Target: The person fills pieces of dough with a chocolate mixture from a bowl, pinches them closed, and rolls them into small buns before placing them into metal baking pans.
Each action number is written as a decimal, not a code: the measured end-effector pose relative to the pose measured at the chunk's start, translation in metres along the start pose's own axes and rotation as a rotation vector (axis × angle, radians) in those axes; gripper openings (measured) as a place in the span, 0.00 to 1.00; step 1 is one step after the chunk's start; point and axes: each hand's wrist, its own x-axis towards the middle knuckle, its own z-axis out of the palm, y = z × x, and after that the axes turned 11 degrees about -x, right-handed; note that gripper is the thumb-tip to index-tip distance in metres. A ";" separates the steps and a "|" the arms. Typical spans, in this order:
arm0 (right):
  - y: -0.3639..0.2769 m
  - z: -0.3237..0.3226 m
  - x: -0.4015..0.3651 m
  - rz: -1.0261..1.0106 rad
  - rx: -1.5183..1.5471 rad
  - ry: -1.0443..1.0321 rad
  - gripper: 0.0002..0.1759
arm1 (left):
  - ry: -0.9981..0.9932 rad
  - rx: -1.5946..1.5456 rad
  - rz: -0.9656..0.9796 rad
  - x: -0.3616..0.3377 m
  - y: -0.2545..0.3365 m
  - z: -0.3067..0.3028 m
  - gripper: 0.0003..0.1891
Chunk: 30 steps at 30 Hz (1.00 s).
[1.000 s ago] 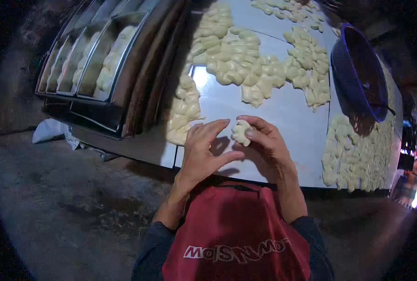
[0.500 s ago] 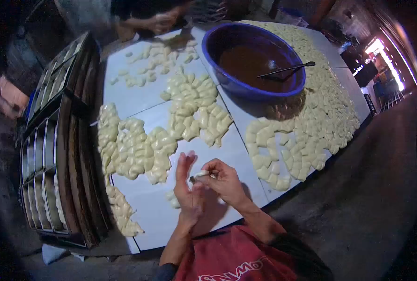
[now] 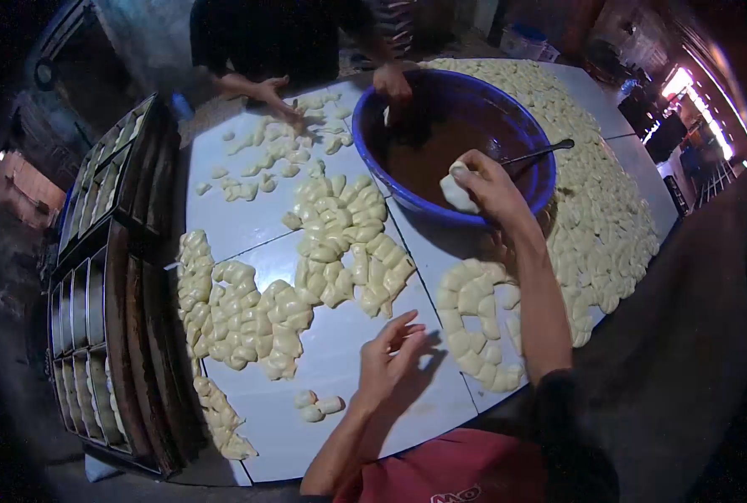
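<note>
R hand (image 3: 497, 189) w/ dough (image 3: 457, 192) now over bowl (image 3: 422, 210)

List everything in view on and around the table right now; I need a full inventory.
White panelled table: one, white, centre.
Pale flat dough pieces: too many to count, cream, in patches across the table.
Round blue plastic basin: one, blue, far end of the table, brown filling inside.
Metal spoon: one, grey, lying in the basin.
Metal baking tins: several, dark, racked left of the table.
Co-worker's hands: two, far end, one on dough, one at the basin rim.
Red apron: one, bottom edge.
Left hand: open, above bare table.
Right hand: at the basin's near rim, fingers shut on a pale dough lump.
</note>
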 end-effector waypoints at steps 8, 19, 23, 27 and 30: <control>0.039 0.002 0.052 0.006 -0.853 -0.637 0.23 | 0.087 0.111 -0.089 -0.019 0.017 -0.030 0.18; -0.019 0.005 0.006 0.119 0.375 -0.271 0.09 | 0.000 0.037 -0.087 0.006 0.025 -0.020 0.21; -0.043 0.062 -0.045 0.150 0.713 -0.267 0.07 | 0.000 -0.327 -0.053 0.019 0.036 -0.007 0.27; -0.022 0.144 -0.086 0.146 0.856 -0.358 0.11 | 0.124 -0.727 -0.100 0.015 0.027 -0.022 0.29; -0.039 0.180 -0.123 0.196 0.922 -0.442 0.13 | 0.233 -0.819 -0.077 -0.018 0.030 -0.058 0.19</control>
